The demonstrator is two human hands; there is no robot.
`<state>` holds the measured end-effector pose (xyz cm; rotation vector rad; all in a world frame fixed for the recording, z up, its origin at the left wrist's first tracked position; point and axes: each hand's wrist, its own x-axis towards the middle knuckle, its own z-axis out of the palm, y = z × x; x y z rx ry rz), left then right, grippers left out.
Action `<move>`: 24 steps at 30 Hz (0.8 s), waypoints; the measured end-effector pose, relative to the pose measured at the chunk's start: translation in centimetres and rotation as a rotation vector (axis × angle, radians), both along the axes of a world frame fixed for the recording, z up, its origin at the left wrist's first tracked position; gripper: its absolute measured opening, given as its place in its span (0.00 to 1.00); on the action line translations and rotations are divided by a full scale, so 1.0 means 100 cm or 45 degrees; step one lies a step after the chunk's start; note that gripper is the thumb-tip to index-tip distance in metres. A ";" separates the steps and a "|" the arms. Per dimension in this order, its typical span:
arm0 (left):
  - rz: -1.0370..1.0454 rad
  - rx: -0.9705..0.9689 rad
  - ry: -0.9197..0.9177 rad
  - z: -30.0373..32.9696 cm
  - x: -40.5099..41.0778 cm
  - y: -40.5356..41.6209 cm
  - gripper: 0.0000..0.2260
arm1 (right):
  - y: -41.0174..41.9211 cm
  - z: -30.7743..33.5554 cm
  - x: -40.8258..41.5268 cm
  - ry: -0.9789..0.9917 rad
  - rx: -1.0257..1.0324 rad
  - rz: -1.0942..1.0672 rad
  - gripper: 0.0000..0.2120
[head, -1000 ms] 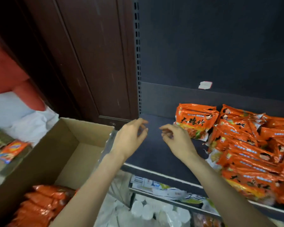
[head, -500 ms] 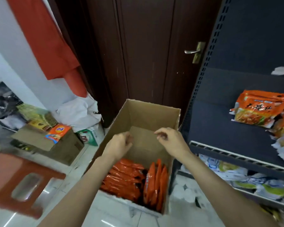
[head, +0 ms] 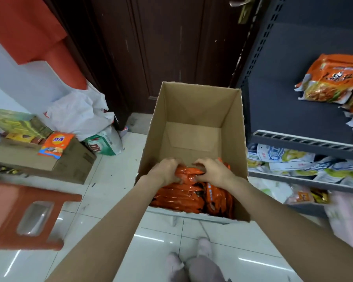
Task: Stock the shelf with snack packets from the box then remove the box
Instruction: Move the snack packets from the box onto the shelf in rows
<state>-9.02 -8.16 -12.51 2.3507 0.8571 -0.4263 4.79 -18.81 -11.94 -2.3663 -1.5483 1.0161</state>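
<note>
Both hands lowered from above the box into it.
Left hand and right hand, fingers curled, each grasp the orange snack packets at the near wall.

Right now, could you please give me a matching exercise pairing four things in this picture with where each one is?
Things:
1. cardboard box
2. orange snack packets
3. red stool
4. white plastic bag

Places:
A. on the floor left of the door
B. at the left edge, beside the left arm
C. inside the box, under both hands
D. on the floor beside the shelf

Pairs: 1-D, 2-C, 3-B, 4-A
</note>
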 end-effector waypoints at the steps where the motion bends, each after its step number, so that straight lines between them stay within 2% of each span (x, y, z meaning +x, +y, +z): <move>1: -0.029 0.020 0.035 -0.003 0.000 0.001 0.25 | 0.001 -0.003 0.000 -0.013 -0.036 0.026 0.29; 4: -0.078 0.098 0.062 -0.009 0.003 0.004 0.26 | 0.005 -0.010 0.000 -0.088 -0.072 0.068 0.29; 8: -0.052 0.161 -0.025 -0.010 0.007 0.008 0.23 | 0.013 -0.017 0.005 -0.136 0.016 0.011 0.25; 12: -0.037 0.119 -0.083 -0.010 0.006 0.012 0.24 | 0.016 -0.019 0.009 -0.152 0.052 -0.025 0.24; 14: -0.060 0.100 -0.061 -0.010 0.004 0.013 0.25 | 0.017 -0.020 0.011 -0.119 0.034 -0.015 0.28; 16: -0.060 0.092 -0.054 -0.011 0.005 0.014 0.26 | 0.016 -0.020 0.012 -0.054 -0.012 -0.004 0.36; 19: -0.022 0.089 -0.076 -0.012 0.008 0.015 0.25 | 0.016 -0.019 0.013 -0.076 -0.073 0.052 0.44; 21: -0.011 0.069 -0.100 -0.012 0.008 0.016 0.25 | 0.018 -0.021 0.014 -0.104 -0.054 0.032 0.41; 24: -0.014 0.023 -0.110 -0.011 0.005 0.016 0.29 | 0.022 -0.024 0.014 -0.157 0.051 -0.032 0.30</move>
